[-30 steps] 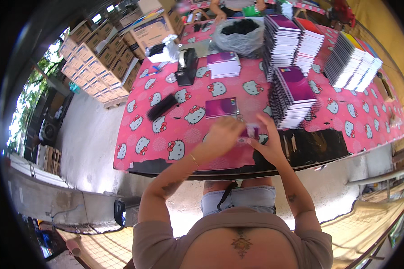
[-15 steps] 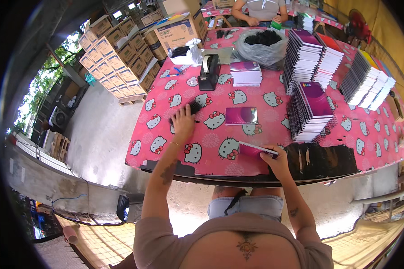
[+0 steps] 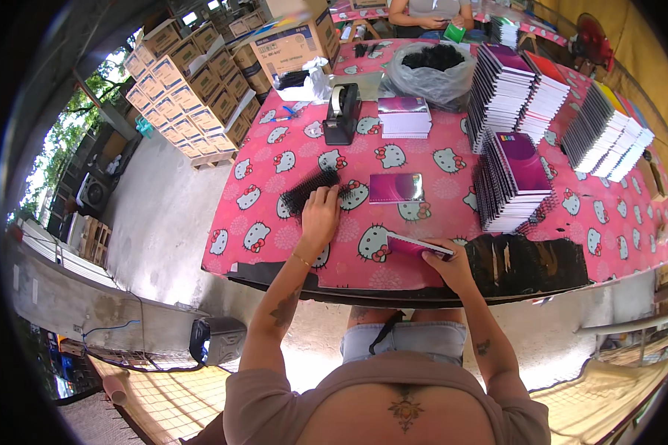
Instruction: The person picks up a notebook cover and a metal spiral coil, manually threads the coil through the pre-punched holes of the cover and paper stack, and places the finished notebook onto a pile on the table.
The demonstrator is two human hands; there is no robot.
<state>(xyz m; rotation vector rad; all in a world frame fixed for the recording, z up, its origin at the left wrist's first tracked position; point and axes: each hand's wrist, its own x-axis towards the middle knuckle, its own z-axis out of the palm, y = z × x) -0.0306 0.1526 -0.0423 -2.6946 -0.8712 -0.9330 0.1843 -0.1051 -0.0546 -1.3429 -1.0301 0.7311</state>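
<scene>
On the pink bench (image 3: 438,141), the right hand (image 3: 453,265) still pinches the purple notebook (image 3: 408,248) near the front edge, while the left hand (image 3: 321,215) has shifted rightward along the black coil bundle (image 3: 306,193), seemingly the work's focus, its fingers perhaps pinching something, I cannot tell.

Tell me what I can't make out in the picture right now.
All in the head view:
Left hand: its own back hides whether it grips the black bundle.
Held notebook: the right hand covers part of its right end.
Plastic bag: cloudy plastic obscures the lower contents.
Co-worker: head cut off by the top edge.
</scene>
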